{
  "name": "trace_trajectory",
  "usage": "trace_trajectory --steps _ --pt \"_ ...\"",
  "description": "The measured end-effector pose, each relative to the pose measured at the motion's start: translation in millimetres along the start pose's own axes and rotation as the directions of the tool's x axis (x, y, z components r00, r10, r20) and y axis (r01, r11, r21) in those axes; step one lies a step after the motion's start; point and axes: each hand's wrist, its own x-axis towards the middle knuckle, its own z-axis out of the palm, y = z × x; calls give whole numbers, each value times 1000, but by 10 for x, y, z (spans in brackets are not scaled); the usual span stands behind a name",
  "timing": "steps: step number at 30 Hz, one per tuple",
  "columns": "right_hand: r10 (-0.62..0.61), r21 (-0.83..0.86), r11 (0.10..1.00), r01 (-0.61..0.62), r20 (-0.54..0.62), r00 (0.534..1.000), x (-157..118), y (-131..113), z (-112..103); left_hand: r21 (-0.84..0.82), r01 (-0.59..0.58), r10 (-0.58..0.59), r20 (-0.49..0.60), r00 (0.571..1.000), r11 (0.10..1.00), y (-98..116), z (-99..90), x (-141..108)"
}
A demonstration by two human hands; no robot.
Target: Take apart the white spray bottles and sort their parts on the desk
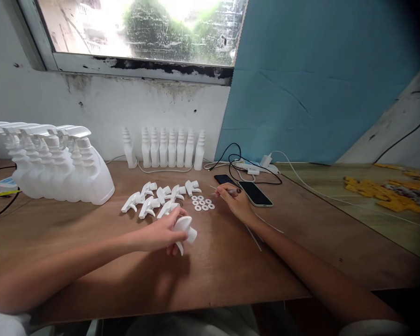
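Note:
My left hand is closed around a white trigger spray head, its ribbed collar facing right, above the front of the table. In my right hand is a small screwdriver-like tool with a brownish handle, its thin shaft pointing left. That tip is close to a cluster of white ring washers lying flat. Several more white trigger spray heads lie left of the washers, just beyond my left hand. Thin white tubes lie partly under my right forearm.
Large white bottles with spray heads stand in a row at left. Small white bottles line the wall. Right of my right hand are a phone, another dark phone, tangled cables and a power strip.

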Motion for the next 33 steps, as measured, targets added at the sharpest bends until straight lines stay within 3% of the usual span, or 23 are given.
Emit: trace_trajectory --steps 3,6,8,11,14,16,19,26,29,33 --pt "6 -1 1000 -6 5 1000 -7 -21 4 448 -87 116 -38 992 890 253 -175 -216" --pt "11 -4 1000 -11 0 1000 -7 -41 -1 574 -77 172 -113 979 815 449 -520 -305" --pt "13 -8 1000 -13 -5 1000 -3 -49 -12 646 20 232 -303 924 763 458 -817 -247" --pt "15 -18 1000 -15 -8 1000 5 -54 -36 736 198 312 -493 812 648 277 -1256 -59" --pt "16 -26 1000 -17 -20 1000 7 -52 -52 718 429 250 -630 735 548 -1 -1572 110" --pt "19 -27 999 -19 -22 1000 3 -47 -55 682 519 208 -687 697 515 -162 -1698 177" --pt "24 -28 999 -25 -12 1000 -5 -33 -51 649 561 150 -712 686 514 -329 -1808 232" --pt "29 -50 998 -29 14 999 -9 -28 -49 650 511 97 -666 740 562 -500 -1899 341" --pt "25 -68 997 -24 13 1000 -11 -41 -52 660 472 126 -649 751 584 -412 -1828 315" --pt "11 -114 993 -8 28 1000 -7 -49 -84 698 371 238 -610 756 612 6 -1609 81"
